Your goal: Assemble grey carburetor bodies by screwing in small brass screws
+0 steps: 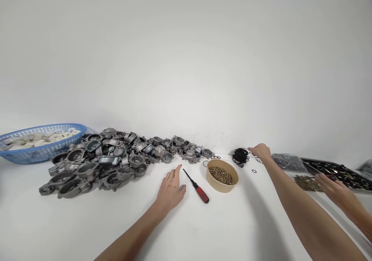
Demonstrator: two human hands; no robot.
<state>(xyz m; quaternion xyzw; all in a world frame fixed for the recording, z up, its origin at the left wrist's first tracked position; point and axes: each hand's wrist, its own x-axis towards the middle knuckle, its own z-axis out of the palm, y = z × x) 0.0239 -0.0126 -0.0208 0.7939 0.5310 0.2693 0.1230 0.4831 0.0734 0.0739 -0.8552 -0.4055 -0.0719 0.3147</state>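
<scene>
My left hand [171, 188] lies flat on the white table with its fingers stretched out and holds nothing. A red-handled screwdriver [197, 187] lies just to its right, and a heap of grey cast metal housings [110, 160] lies to its left and beyond it. My right hand [260, 151] reaches far forward to a small pile of black O-rings [240, 156]. Its fingertips are pinched together at the pile's right edge, on what looks like one ring. A tan paper bowl [222, 176] of small brass-coloured screws stands between my two hands.
A blue plastic basket [40, 141] of pale parts stands at the far left. At the right, another person's hand [334, 187] hovers over loose screws [306, 182], beside a dark tray of parts [340, 172] and a clear bag [287, 162]. A white wall rises right behind.
</scene>
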